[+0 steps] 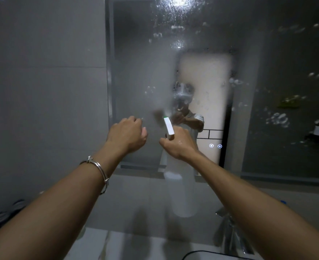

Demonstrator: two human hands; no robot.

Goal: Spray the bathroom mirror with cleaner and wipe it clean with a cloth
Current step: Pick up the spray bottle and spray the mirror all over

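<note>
**Item: bathroom mirror (267,53).** Wall-mounted above the basin and filling the upper centre and right of the view. The glass was dotted with white foam patches (278,119), thickest on the right side and along the top. A pale mist of cleaner (155,81) hung over its left-centre part. Two small lit icons (215,146) showed low on the glass.

**Item: spray bottle (169,126).** White head with a green nozzle tip. It was held up close in front of the mirror's lower centre with the nozzle aimed at the glass. The pale body hung below the grip.

**Item: right hand (177,145).** Arm outstretched. The fingers were wrapped round the bottle's neck just under the head, and droplets lay on the back of the hand.

**Item: left hand (127,136).** Raised beside the bottle and apart from it. The fingers were curled in towards the palm. Nothing showed in its grasp, though the palm faced away, so this is not certain. A silver bracelet (100,169) sat on the wrist.

**Item: surroundings.** Grey tiled wall (42,91) to the left of the mirror. Chrome faucet (230,233) at lower right, partly behind the right forearm. Pale basin (136,246) along the bottom edge. No cloth was in sight.
</note>
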